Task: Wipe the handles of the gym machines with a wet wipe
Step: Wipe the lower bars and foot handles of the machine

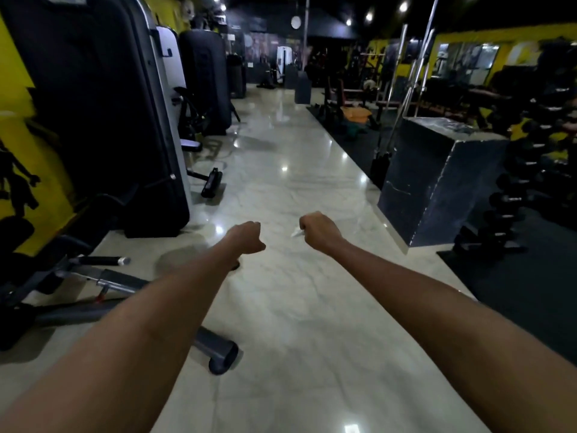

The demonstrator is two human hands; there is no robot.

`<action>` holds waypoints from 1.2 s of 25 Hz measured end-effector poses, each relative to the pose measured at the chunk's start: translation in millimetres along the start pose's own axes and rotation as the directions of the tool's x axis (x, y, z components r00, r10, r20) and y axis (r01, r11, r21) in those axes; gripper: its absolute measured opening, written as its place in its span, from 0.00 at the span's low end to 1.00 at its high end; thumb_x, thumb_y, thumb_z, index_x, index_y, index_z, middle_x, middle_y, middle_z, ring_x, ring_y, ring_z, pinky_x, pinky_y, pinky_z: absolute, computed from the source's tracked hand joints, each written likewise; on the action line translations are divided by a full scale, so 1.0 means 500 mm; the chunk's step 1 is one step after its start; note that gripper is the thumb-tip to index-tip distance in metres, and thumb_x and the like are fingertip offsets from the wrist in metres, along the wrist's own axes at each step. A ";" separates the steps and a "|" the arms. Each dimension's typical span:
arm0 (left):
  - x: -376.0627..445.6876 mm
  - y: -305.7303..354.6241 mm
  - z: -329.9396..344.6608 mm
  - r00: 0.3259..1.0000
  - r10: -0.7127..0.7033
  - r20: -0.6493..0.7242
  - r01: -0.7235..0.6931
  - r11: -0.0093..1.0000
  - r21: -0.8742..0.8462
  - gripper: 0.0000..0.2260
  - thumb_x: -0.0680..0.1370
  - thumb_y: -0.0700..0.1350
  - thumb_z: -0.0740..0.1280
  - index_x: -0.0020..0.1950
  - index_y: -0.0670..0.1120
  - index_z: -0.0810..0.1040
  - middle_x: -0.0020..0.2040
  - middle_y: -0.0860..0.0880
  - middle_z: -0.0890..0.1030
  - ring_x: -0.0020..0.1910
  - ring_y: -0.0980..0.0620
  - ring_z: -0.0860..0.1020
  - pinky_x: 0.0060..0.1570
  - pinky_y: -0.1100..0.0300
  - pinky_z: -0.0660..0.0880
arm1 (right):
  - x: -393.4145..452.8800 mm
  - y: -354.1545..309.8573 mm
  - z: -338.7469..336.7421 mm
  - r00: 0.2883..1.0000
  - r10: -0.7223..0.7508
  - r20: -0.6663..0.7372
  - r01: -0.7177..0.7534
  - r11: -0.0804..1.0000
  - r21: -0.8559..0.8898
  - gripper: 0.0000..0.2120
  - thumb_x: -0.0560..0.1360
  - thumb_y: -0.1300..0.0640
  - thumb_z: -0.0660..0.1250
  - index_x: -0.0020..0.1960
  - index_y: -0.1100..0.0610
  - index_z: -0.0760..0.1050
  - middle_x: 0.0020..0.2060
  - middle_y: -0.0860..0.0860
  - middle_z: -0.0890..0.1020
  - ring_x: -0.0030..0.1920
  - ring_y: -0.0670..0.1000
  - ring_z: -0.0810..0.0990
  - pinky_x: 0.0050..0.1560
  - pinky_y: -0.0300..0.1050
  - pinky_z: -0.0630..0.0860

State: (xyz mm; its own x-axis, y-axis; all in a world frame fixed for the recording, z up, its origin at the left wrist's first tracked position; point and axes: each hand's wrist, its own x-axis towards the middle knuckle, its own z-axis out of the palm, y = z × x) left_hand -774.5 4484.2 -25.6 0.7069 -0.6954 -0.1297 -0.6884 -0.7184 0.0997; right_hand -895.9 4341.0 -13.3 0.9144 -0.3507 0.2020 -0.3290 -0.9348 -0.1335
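Both my arms stretch forward over a pale marble aisle. My right hand [320, 234] is a closed fist, and a small white wet wipe [296, 232] pokes out of its left side. My left hand [248, 239] is also a closed fist with nothing visible in it. A gym machine on the left has a black-gripped handle bar [103, 261] with a chrome end, low and to the left of my left forearm. Neither hand touches any machine.
Tall black weight-stack machines [93, 104] line the yellow wall on the left. A grey machine foot [223, 357] juts into the aisle under my left arm. A dark plyo box [437, 182] stands right of the aisle, with dumbbell racks [515, 198] and benches behind it.
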 end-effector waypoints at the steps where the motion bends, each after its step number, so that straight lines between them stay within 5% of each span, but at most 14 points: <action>1: 0.058 -0.002 -0.023 1.000 0.002 -0.015 -0.001 1.000 0.028 0.24 0.77 0.49 0.65 0.69 0.40 0.66 0.68 0.43 0.70 0.65 0.44 0.70 0.62 0.53 0.68 | 0.063 0.018 -0.014 0.999 -0.033 -0.004 0.032 0.999 -0.033 0.09 0.74 0.67 0.61 0.51 0.65 0.76 0.53 0.62 0.77 0.52 0.62 0.77 0.49 0.49 0.74; 7: 0.407 -0.018 -0.162 0.998 0.041 -0.055 -0.032 0.988 0.154 0.26 0.78 0.49 0.65 0.71 0.39 0.63 0.69 0.42 0.68 0.67 0.44 0.69 0.64 0.53 0.67 | 0.432 0.115 -0.092 0.987 -0.158 0.001 0.155 0.970 -0.189 0.07 0.75 0.64 0.64 0.50 0.68 0.74 0.54 0.64 0.76 0.54 0.62 0.77 0.49 0.49 0.73; 11: 0.645 -0.039 -0.261 0.997 0.014 -0.072 -0.007 0.996 0.090 0.28 0.79 0.53 0.64 0.73 0.39 0.61 0.72 0.41 0.65 0.69 0.43 0.66 0.65 0.52 0.65 | 0.693 0.171 -0.124 0.985 -0.169 -0.025 0.158 0.959 -0.233 0.02 0.75 0.66 0.63 0.45 0.65 0.73 0.54 0.62 0.76 0.55 0.61 0.76 0.50 0.47 0.72; 15: 0.862 -0.074 -0.334 0.995 0.019 -0.101 -0.019 1.000 0.008 0.31 0.78 0.56 0.62 0.73 0.39 0.60 0.72 0.40 0.64 0.71 0.43 0.64 0.68 0.51 0.64 | 0.923 0.230 -0.138 0.979 -0.169 -0.112 0.142 0.966 -0.216 0.10 0.75 0.66 0.63 0.55 0.63 0.76 0.56 0.61 0.76 0.55 0.60 0.76 0.52 0.47 0.72; 26: 1.420 -0.175 -0.455 0.986 -0.040 -0.161 0.043 0.999 0.011 0.30 0.78 0.53 0.64 0.74 0.40 0.59 0.72 0.41 0.64 0.70 0.43 0.65 0.66 0.53 0.64 | 1.529 0.386 -0.062 0.951 -0.254 -0.177 0.237 0.965 -0.111 0.08 0.73 0.67 0.64 0.51 0.61 0.78 0.51 0.59 0.80 0.49 0.58 0.79 0.45 0.46 0.74; 30: 1.600 -0.236 -0.510 0.975 -0.105 -0.193 0.109 0.994 0.009 0.29 0.78 0.53 0.64 0.73 0.40 0.60 0.72 0.41 0.65 0.70 0.43 0.66 0.66 0.52 0.66 | 1.766 0.409 -0.024 0.933 -0.293 -0.210 0.300 0.954 -0.003 0.09 0.73 0.66 0.64 0.51 0.61 0.79 0.50 0.59 0.80 0.48 0.58 0.79 0.50 0.51 0.77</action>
State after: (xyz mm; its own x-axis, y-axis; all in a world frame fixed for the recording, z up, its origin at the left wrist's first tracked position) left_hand -86.3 4007.9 110.4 0.7935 -0.6062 0.0537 -0.6086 -0.7898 0.0759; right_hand -158.7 3839.7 149.4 0.9000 -0.0644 0.4311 -0.0406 -0.9971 -0.0641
